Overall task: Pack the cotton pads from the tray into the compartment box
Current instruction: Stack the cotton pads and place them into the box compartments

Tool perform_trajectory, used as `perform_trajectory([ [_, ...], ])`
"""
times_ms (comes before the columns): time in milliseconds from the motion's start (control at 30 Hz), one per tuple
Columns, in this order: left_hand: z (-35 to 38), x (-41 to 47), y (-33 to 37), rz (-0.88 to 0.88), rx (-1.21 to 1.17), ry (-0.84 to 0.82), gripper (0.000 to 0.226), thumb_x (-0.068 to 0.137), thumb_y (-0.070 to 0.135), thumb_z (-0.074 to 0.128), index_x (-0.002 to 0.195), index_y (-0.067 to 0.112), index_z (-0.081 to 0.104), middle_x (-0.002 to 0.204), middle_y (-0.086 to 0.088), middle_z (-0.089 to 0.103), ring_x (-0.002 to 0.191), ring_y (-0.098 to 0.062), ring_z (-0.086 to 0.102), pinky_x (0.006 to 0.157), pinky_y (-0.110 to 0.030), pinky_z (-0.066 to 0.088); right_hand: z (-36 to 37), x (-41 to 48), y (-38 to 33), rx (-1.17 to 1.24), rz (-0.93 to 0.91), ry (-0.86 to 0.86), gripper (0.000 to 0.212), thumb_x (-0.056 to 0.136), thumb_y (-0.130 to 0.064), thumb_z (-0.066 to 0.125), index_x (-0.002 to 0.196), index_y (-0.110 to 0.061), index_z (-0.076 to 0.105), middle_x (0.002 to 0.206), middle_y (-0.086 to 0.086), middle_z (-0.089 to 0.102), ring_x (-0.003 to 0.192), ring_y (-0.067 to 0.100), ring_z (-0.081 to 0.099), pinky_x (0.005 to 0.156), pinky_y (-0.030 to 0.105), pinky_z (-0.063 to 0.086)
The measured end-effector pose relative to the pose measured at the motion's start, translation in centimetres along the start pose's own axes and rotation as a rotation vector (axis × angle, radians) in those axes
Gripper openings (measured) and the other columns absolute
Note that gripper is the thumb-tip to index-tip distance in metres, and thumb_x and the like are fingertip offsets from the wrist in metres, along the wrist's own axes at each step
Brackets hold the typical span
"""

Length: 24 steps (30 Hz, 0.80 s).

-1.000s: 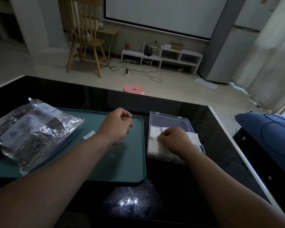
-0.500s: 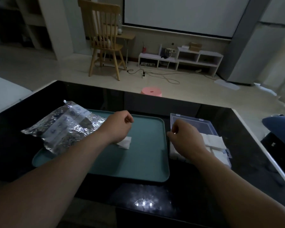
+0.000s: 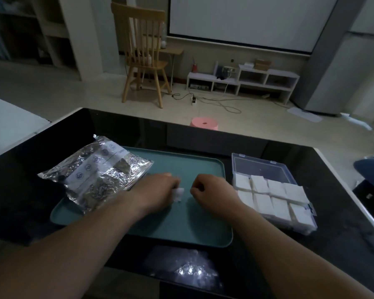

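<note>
head view, packing judged near its end. my left hand (image 3: 158, 190) curls its fingers on one white cotton pad (image 3: 178, 194) at the middle of the teal tray (image 3: 181, 231). my right hand (image 3: 212, 190), just beside it, has its fingers curled with nothing seen in them. the clear compartment box (image 3: 259, 167), right of the tray, shows its visible compartments filled with stacked pads (image 3: 274, 199). no other loose pad shows on the tray. the foil bag (image 3: 99, 171) may hold more.
</note>
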<state>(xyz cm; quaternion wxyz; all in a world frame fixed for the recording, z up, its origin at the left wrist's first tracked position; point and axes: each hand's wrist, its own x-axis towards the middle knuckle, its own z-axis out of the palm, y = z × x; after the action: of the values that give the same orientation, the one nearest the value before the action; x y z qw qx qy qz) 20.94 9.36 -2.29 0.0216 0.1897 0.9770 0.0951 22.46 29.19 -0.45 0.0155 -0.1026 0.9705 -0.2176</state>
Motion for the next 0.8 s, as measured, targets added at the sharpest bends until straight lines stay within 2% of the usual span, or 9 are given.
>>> perform_trajectory([
  [100,0.9,0.3,0.5,0.031,-0.056,0.068,0.022,0.099,0.036,0.052,0.082,0.024,0.045,0.091,0.000,0.055,0.091,-0.032,0.060,0.069,-0.039,0.041,-0.2,-0.3,0.7,0.051,0.032,-0.036,0.014,0.099,-0.033,0.059,0.108,-0.026,0.067,0.102,-0.007,0.071,0.091,0.016,0.065,0.077,0.032,0.053],
  [167,0.5,0.7,1.1,-0.024,-0.202,0.070,0.027,0.099,0.037,0.056,0.078,0.022,0.047,0.081,0.003,0.057,0.081,-0.028,0.060,0.066,-0.039,0.042,-0.5,-0.3,0.9,0.205,0.056,-0.050,0.025,0.100,-0.026,0.059,0.125,-0.026,0.062,0.107,-0.007,0.068,0.092,0.012,0.064,0.076,0.029,0.050],
  [233,-0.3,0.9,2.4,-0.118,-0.614,0.035,0.020,0.100,0.030,0.059,0.087,0.015,0.061,0.080,0.001,0.067,0.068,-0.020,0.060,0.062,-0.034,0.047,-1.2,-0.1,0.8,0.478,0.087,-0.068,0.041,0.099,-0.014,0.055,0.138,-0.026,0.055,0.113,-0.005,0.066,0.092,0.011,0.064,0.077,0.027,0.051],
  [300,-1.4,0.7,3.9,-0.217,-1.141,-0.107,0.015,0.100,0.013,0.054,0.101,0.003,0.066,0.081,-0.007,0.068,0.061,-0.016,0.057,0.056,-0.028,0.044,-2.1,0.0,0.6,0.764,0.119,-0.119,0.046,0.099,-0.005,0.050,0.139,-0.026,0.057,0.115,0.000,0.067,0.093,0.013,0.065,0.079,0.032,0.051],
  [400,-2.3,-0.2,4.7,-0.264,-1.505,-0.336,0.018,0.099,0.012,0.047,0.105,0.010,0.064,0.080,-0.008,0.061,0.064,-0.017,0.055,0.056,-0.027,0.040,-3.1,-0.3,1.0,0.913,0.125,-0.200,0.036,0.101,-0.008,0.052,0.129,-0.025,0.068,0.115,0.006,0.073,0.095,0.016,0.067,0.081,0.034,0.051],
  [467,-2.1,-0.4,4.9,-0.240,-1.574,-0.445,0.016,0.100,0.017,0.045,0.105,0.012,0.060,0.078,-0.006,0.059,0.063,-0.015,0.052,0.054,-0.026,0.037,-3.0,-0.6,1.7,0.890,0.099,-0.227,0.021,0.102,-0.015,0.061,0.119,-0.022,0.072,0.107,0.003,0.076,0.093,0.016,0.068,0.079,0.031,0.052],
  [567,-1.9,-0.2,5.4,-0.229,-1.629,-0.531,0.023,0.100,0.025,0.040,0.109,0.015,0.059,0.079,-0.004,0.058,0.063,-0.013,0.050,0.052,-0.024,0.034,-2.8,-0.6,2.5,0.866,0.108,-0.153,0.004,0.098,-0.019,0.071,0.101,-0.019,0.073,0.094,0.001,0.075,0.088,0.016,0.066,0.077,0.033,0.053],
  [667,-1.9,0.0,5.7,-0.196,-1.724,-0.592,0.035,0.102,0.040,0.042,0.116,0.016,0.063,0.090,-0.008,0.064,0.066,-0.014,0.051,0.053,-0.024,0.037,-2.9,-0.4,3.1,0.824,0.149,-0.024,0.007,0.098,-0.020,0.072,0.091,-0.019,0.072,0.092,0.006,0.077,0.083,0.017,0.067,0.075,0.035,0.055],
  [800,-1.2,0.3,6.1,-0.213,-1.618,-0.444,0.025,0.103,0.008,0.044,0.119,0.006,0.063,0.095,-0.011,0.072,0.067,-0.012,0.054,0.056,-0.021,0.040,-3.3,-0.4,3.9,0.715,0.175,0.104,0.009,0.099,-0.023,0.069,0.094,-0.016,0.072,0.089,0.004,0.078,0.075,0.013,0.069,0.064,0.027,0.052],
])
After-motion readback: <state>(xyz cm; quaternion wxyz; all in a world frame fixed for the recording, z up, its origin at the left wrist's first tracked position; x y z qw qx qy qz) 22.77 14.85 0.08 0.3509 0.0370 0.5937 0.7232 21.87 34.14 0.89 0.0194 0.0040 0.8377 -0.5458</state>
